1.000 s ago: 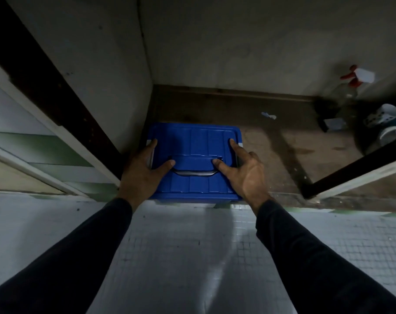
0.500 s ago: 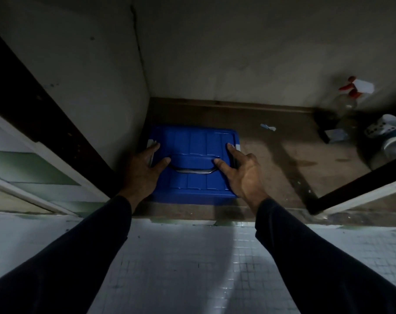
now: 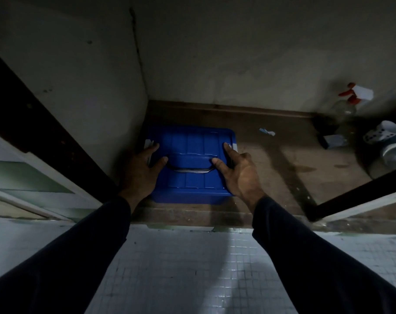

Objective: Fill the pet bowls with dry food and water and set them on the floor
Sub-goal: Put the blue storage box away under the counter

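A blue plastic box (image 3: 193,141) with a ribbed lid and a grey carry handle (image 3: 190,170) sits on the brown floor of a dark low cupboard, tight against its left wall. My left hand (image 3: 140,175) grips the lid's left edge, thumb lying on top beside the handle. My right hand (image 3: 240,175) holds the right edge the same way, its outer fingers curled down the side. A shiny metal bowl (image 3: 394,152) lies at the cupboard's far right. The box's contents are hidden.
A clear spray bottle with a red trigger (image 3: 349,103) and a white perforated holder (image 3: 382,131) stand at the back right. A paper scrap (image 3: 267,131) lies on the cupboard floor. Open dark doors flank the opening, left (image 3: 33,137) and right (image 3: 360,200). Pale tiled floor (image 3: 192,268) lies in front.
The blue box has moved away from me, from the cupboard's front lip to deeper inside, with both hands staying on its lid edges.
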Available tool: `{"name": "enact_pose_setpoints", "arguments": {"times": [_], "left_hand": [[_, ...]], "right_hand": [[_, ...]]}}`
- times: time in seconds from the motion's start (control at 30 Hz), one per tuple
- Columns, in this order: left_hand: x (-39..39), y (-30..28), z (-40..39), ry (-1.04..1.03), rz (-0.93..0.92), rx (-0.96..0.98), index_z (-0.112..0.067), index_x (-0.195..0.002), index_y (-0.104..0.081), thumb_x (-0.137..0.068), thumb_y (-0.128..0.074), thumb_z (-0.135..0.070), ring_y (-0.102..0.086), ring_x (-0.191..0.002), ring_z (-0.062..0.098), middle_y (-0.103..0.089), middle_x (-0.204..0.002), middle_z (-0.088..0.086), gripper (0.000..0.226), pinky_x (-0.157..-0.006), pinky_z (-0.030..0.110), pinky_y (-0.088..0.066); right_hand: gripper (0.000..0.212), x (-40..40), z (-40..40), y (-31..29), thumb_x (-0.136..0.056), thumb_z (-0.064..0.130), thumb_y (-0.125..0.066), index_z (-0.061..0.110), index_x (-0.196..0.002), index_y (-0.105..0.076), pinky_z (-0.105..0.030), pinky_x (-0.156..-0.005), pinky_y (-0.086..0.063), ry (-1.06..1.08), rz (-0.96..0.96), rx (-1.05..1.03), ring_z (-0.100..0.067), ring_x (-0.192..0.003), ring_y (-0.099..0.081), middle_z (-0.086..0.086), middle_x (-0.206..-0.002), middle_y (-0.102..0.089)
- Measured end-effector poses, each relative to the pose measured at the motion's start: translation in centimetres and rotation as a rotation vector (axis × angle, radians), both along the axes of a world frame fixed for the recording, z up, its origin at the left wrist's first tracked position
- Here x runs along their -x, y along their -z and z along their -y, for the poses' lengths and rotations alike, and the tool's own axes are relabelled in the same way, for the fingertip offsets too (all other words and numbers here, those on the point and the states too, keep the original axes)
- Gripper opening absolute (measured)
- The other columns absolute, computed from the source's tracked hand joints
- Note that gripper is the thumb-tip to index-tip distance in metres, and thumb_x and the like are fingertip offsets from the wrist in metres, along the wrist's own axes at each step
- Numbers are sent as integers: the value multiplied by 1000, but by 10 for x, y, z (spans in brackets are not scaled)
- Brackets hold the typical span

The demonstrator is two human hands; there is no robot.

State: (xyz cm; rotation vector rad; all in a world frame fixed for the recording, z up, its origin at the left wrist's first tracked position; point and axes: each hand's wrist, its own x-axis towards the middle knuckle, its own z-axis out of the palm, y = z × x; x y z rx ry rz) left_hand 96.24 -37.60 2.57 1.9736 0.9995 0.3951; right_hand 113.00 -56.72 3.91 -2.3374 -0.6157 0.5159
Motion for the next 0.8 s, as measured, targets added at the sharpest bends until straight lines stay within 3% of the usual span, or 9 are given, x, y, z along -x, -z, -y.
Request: {"name": "enact_pose_setpoints", "arguments": {"times": [0.13, 0.2, 0.33, 0.5, 0.63, 0.8], "left_hand": [[0, -3, 1, 16, -28, -40, -17, -151, -49, -98, -68, -33, -38, -148, 21, -44, -159, 5, 59, -118, 26, -29], [2, -4, 3, 33, -94, -115, -19, -153, -46, -100, -63, -37, -37, -149, 25, -41, -161, 7, 59, -120, 30, -29], [8, -6, 14, 103, -237, -262, -24, -159, -34, -104, -51, -45, -14, -157, 28, -15, -171, 8, 62, -127, 42, -20], [26, -18, 23, 234, -324, -298, -21, -161, -30, -103, -48, -49, 0, -159, 21, 2, -173, 1, 66, -128, 44, -15], [46, -36, 40, 259, -405, -261, -24, -160, -34, -103, -49, -51, -4, -159, 24, -5, -173, 4, 65, -127, 43, -18], [81, -61, 70, 322, -425, -278, -11, -149, -51, -96, -52, -52, -27, -153, 36, -34, -163, 19, 67, -121, 49, -33]], "right_hand": [[74, 3, 1, -3, -96, 59, -56, 31, -159, -28, -40, -103, -48, -39, 19, 46, -25, -113, -50, -10, -130, -43], [74, 5, 0, -4, -96, 57, -56, 32, -160, -27, -43, -109, -46, -31, -12, 29, -28, -122, -48, -11, -141, -37], [72, 14, 4, -4, -99, 53, -54, 30, -161, -25, -46, -124, -27, -63, 5, 46, -29, -153, -17, -1, -168, 0], [74, 25, 15, -11, -102, 51, -49, 26, -163, -16, -36, -127, -10, -146, 61, 132, -22, -157, 2, 2, -170, 11], [75, 41, 28, -22, -103, 55, -45, 23, -163, -12, -27, -121, -1, -209, 79, 258, -20, -157, 4, 2, -170, 12], [75, 72, 58, -35, -101, 53, -47, 19, -162, -18, -26, -123, 1, -298, 128, 372, -23, -157, 0, -4, -171, 4]]}}
